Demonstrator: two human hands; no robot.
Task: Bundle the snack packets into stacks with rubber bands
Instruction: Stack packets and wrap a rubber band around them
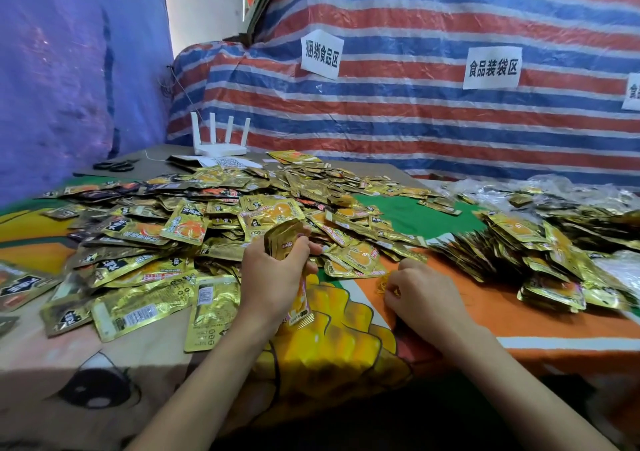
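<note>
Far left on my feed, black scissors (114, 165) lie flat at the table's back corner. Loose gold snack packets (166, 232) cover the left half of the cartoon-print tablecloth (502, 308) in a wide, overlapping heap. A white four-antenna router (221, 140) stands behind them.

Left hand (273, 277): fingers and thumb are wrapped round a stack of packets (284, 237), held upright on edge at front centre, before the heap.

Just to its right, a small tangle of yellow rubber bands (381, 281) lies on the cloth.

Right hand (427, 300): the fingers are curled downward with their tips at the tangle. I cannot tell whether a band is pinched.

Further right, stacked packet bundles (540, 256) lie piled together, with clear plastic bags (554, 189) behind them.
</note>
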